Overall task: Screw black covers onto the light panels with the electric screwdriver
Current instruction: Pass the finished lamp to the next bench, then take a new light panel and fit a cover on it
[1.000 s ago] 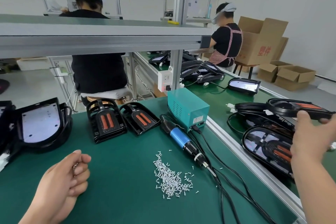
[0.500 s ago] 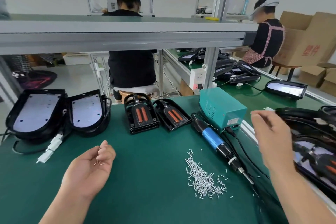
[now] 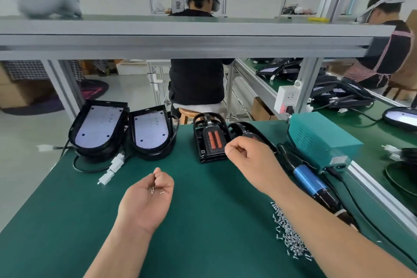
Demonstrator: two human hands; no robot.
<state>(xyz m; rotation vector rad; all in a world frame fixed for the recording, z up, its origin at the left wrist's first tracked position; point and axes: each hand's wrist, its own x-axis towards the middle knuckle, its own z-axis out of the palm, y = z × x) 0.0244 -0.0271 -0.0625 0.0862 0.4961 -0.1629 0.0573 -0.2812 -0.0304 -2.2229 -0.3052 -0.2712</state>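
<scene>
So, left hand (image 3: pixel 147 198) cupped round small silver screws (image 3: pixel 153 190), right hand (image 3: pixel 248 156) curled over black plastic covers (image 3: pixel 212 142) at green tabletop (image 3: pixel 203 228) far edge, contents unclear

Right hand (image 3: pixel 246 156) hides second cover (image 3: pixel 247 129); forearm hides screwdriver (image 3: pixel 309 178) tip.

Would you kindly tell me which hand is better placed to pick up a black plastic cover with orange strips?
Probably the right hand: it hovers just above the black plastic covers with orange strips. The left hand sits nearer the body, curled round small silver screws, so it is occupied.
</scene>
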